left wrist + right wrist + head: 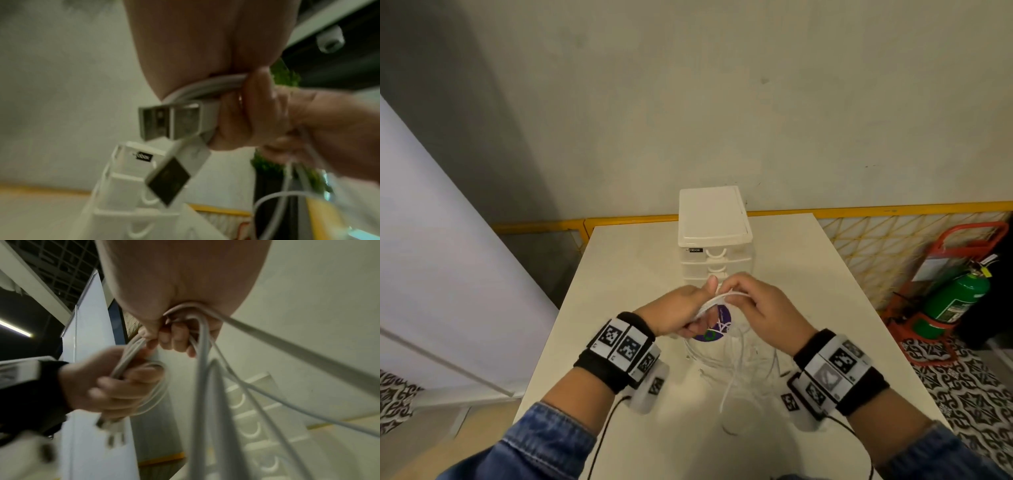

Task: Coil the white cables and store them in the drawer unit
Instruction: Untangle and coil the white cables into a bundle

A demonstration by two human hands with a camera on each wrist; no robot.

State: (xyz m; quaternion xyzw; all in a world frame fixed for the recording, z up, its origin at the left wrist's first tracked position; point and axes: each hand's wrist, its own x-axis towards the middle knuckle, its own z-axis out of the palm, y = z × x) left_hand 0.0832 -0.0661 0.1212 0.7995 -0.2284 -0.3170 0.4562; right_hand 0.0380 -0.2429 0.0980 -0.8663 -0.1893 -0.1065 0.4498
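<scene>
The white cable (717, 298) sits in the middle of the head view, gathered into a few small loops between the two hands just above the tabletop (619, 274), with the drawer unit (714, 236) standing directly behind it, all drawers shut as far as I can see. It is a thin, round, limp cord; its loose length trails down toward the lower centre of the frame and lies in slack curls over a purple sticker (717, 325) on the tabletop, where more white cord lies tangled. In the left wrist view two USB plugs (171, 121) poke out beside the fingers. The left hand (678, 313) grips the bundle of loops, fingers curled round it; the right hand (756, 305) pinches the running strand and feeds it in. The coiling looks partway done to me. Next, I judge, the right hand must draw up the slack and lay another loop into the left without snagging the tangle.
</scene>
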